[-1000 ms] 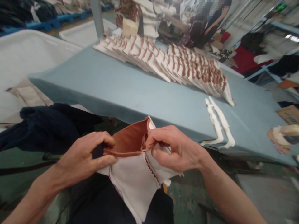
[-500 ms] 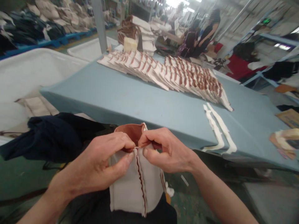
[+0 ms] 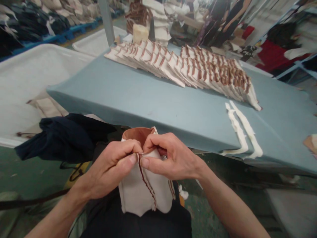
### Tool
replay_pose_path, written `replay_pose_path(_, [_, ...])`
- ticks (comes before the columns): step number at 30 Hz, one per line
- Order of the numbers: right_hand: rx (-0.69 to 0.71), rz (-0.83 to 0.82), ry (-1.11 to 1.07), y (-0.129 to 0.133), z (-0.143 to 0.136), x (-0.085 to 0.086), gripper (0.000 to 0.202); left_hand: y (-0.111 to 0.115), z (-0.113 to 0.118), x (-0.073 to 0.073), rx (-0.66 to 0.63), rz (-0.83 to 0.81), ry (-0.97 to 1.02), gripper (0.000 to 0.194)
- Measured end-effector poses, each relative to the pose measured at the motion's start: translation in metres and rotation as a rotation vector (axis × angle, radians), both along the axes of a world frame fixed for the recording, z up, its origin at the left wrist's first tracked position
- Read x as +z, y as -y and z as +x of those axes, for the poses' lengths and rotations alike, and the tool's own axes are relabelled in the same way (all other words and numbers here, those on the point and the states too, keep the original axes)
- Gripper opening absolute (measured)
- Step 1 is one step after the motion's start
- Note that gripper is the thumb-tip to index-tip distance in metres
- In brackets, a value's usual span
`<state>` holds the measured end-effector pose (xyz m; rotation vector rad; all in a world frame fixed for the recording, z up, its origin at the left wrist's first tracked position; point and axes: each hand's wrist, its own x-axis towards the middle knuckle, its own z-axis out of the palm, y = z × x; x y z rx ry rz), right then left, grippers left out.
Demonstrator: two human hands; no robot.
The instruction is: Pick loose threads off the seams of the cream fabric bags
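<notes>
A sewn fabric piece point(image 3: 133, 195), off-white outside with a brown lining, hangs over my lap, its ragged brown-edged seam facing me. My left hand point(image 3: 116, 165) pinches its top edge just left of that seam, thumb in front and fingers behind. Close beside it, my right hand point(image 3: 168, 157) grips the same edge to the right of the seam. The fingertips of both hands nearly meet, and some are hidden behind the cloth. Above the hands the brown inside of the open top shows.
Rows of overlapping off-white and brown pieces point(image 3: 183, 66) lie on the blue-covered table point(image 3: 119, 94). Two white strips point(image 3: 244, 129) rest near its front edge. A white bin point(image 3: 49, 62) and dark blue cloth point(image 3: 64, 135) are at left. People point(image 3: 223, 19) stand behind.
Both hands keep their pinch on the top edge and have shifted slightly left and up with it. The piece's lower end has risen and bent, and the head view has tilted down.
</notes>
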<state>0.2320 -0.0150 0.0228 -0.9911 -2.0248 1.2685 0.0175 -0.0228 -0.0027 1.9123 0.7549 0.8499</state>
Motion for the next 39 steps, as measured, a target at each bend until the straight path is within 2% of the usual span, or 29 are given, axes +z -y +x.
replay_pose_path(5, [0.016, -0.081, -0.049, -0.003, -0.001, -0.008, 0.027, 0.001, 0.000, 0.000, -0.014, -0.072, 0.014, 0.029])
replay_pose_path(12, [-0.076, 0.044, 0.065, -0.001, 0.000, -0.013, 0.010, 0.006, -0.008, 0.009, 0.043, 0.127, -0.228, 0.024])
replay_pose_path(19, [-0.121, 0.099, 0.117, 0.002, -0.003, -0.016, 0.015, 0.002, -0.013, 0.016, -0.023, 0.115, -0.311, 0.030])
replay_pose_path(24, [-0.087, 0.015, 0.128, 0.006, -0.007, -0.016, 0.021, 0.001, -0.012, 0.023, -0.062, 0.100, -0.312, 0.037])
replay_pose_path(28, [-0.093, 0.006, 0.153, 0.009, -0.010, -0.013, 0.024, 0.004, -0.012, 0.025, -0.079, 0.000, -0.244, 0.035])
replay_pose_path(31, [-0.070, 0.039, 0.190, 0.009, -0.009, -0.012, 0.024, 0.003, -0.014, 0.018, -0.100, -0.118, -0.190, 0.026])
replay_pose_path(34, [-0.027, 0.065, 0.240, 0.009, -0.008, -0.014, 0.024, -0.001, -0.018, 0.009, -0.166, -0.219, -0.130, 0.025])
replay_pose_path(39, [0.082, 0.029, 0.266, 0.008, -0.003, -0.015, 0.033, -0.007, -0.024, 0.005, -0.278, -0.257, -0.119, 0.027])
